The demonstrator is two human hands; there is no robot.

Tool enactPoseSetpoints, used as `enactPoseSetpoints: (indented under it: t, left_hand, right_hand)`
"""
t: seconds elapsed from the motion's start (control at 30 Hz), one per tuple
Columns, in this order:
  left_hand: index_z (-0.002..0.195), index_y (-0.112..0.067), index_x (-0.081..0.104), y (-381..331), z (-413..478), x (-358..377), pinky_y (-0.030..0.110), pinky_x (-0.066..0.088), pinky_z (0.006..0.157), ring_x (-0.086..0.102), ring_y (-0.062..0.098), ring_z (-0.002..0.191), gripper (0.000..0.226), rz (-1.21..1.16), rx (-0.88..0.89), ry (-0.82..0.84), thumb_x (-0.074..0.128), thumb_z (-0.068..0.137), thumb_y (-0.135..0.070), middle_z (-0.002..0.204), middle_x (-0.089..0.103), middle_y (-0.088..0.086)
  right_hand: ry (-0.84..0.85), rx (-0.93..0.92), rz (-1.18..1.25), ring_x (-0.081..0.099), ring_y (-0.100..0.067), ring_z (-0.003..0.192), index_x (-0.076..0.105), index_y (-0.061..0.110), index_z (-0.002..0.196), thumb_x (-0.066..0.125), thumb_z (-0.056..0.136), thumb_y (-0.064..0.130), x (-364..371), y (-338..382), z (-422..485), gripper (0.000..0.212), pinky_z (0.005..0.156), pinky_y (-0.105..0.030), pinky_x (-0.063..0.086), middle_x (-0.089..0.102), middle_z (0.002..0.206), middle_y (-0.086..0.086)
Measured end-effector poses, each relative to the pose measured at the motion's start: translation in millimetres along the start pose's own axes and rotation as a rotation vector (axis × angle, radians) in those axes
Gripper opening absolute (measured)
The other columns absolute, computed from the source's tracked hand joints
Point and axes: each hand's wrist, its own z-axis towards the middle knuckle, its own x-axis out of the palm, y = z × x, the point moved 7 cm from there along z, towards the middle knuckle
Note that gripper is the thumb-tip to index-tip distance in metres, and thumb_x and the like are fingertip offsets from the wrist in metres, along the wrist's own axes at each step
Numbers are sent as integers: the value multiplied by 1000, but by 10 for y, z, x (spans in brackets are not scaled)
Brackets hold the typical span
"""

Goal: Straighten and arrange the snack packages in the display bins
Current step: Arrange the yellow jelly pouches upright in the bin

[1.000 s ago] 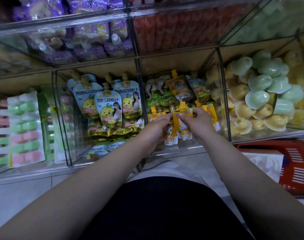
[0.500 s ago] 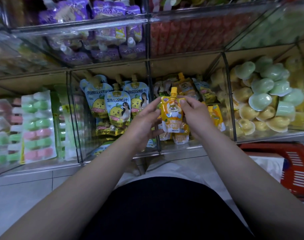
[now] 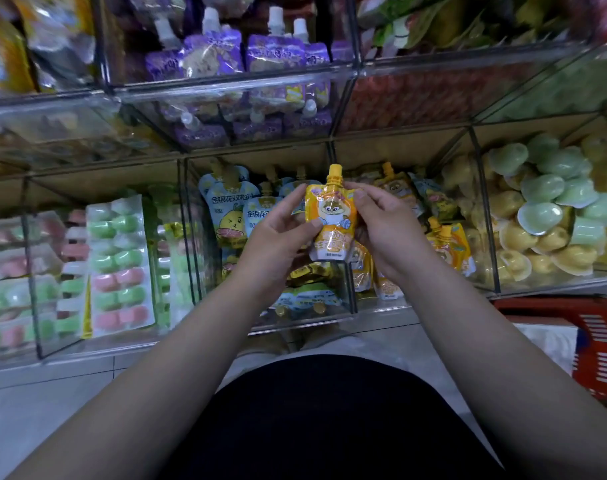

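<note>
- Two hands are closed on one orange pouch, which is held upright, spout cap uppermost, in front of the lower row of clear display bins.
- The left hand is applied to the left edge of the orange pouch: the thumb is pressed on the printed front and the fingers are curled behind.
- The right hand is applied to the right edge of the orange pouch, with the thumb placed near the upper corner and the fingers wrapped behind.
- Matching pouches are stored in the bin behind and to the right of the orange pouch; some are upright, some tilted.
- Blue-and-yellow pouches are stacked in the bin just left of the orange pouch, partly hidden by the left hand.
- Purple pouches are located in the bin row above the orange pouch.
- Jelly cups, green and yellow, are piled well to its right; pink-and-green packs are stood well to its left.
- A red basket is set on the floor below and right of the orange pouch.
</note>
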Motion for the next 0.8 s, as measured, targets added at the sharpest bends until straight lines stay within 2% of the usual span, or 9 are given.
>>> enactPoseSetpoints:
  t: [0.07,0.17,0.27,0.4,0.53,0.6,0.67,0.8]
  left_hand:
    - [143,-25,47,-132,-46,-73,21,51,54,69,9,76,56,-15,22,-1,59,93,-3,96,74,-7]
    - [142,-23,48,-309,-92,-211,22,53,59,70,13,84,56,-50,46,0,60,92,-2,103,75,-2]
    - [138,-27,52,-465,-137,-357,24,52,58,67,15,84,52,-50,59,-2,62,92,-5,105,74,-1]
    - [138,-22,51,-668,-207,-553,22,52,53,68,9,72,51,-79,103,-8,61,92,-3,93,74,-5]
    - [137,-22,52,-831,-275,-750,23,53,55,70,12,79,52,-78,139,-6,62,91,-2,100,74,-2]
    - [138,-21,51,-912,-311,-842,23,53,56,70,11,80,52,-78,156,-10,61,91,-1,100,74,-3]
    - [138,-19,51,-1000,-348,-937,20,51,53,69,10,76,53,-85,175,-17,60,91,0,99,73,-2]
    - [136,-18,52,-1181,-438,-1122,18,49,48,67,7,64,49,-94,215,-12,59,92,2,99,71,1]
  right_hand:
    - [13,-15,39,70,-24,99,67,19,112,46,104,19,123,73,-24,22,86,-42,58,73,108,-9]
    - [35,-25,80,70,-18,92,65,17,115,47,104,18,326,194,-78,21,76,-34,60,73,106,-7]
    - [62,-52,92,71,-16,88,64,16,117,49,103,20,524,323,-129,21,68,-29,57,73,105,-6]
    - [87,-60,110,72,-19,88,65,14,114,49,103,20,781,458,-209,21,68,-30,58,74,103,-8]
    - [98,-61,128,72,-14,76,65,16,104,51,101,20,1014,538,-277,15,61,-26,56,75,90,-2]
    - [119,-58,125,72,-13,74,65,11,109,52,101,21,1133,577,-313,18,60,-24,55,75,91,-4]
    - [142,-59,119,72,-15,74,64,7,115,52,100,21,1264,616,-345,23,60,-25,55,74,92,-6]
    - [181,-72,118,72,-18,78,65,7,110,52,100,19,1528,691,-399,20,61,-27,57,74,94,-10]
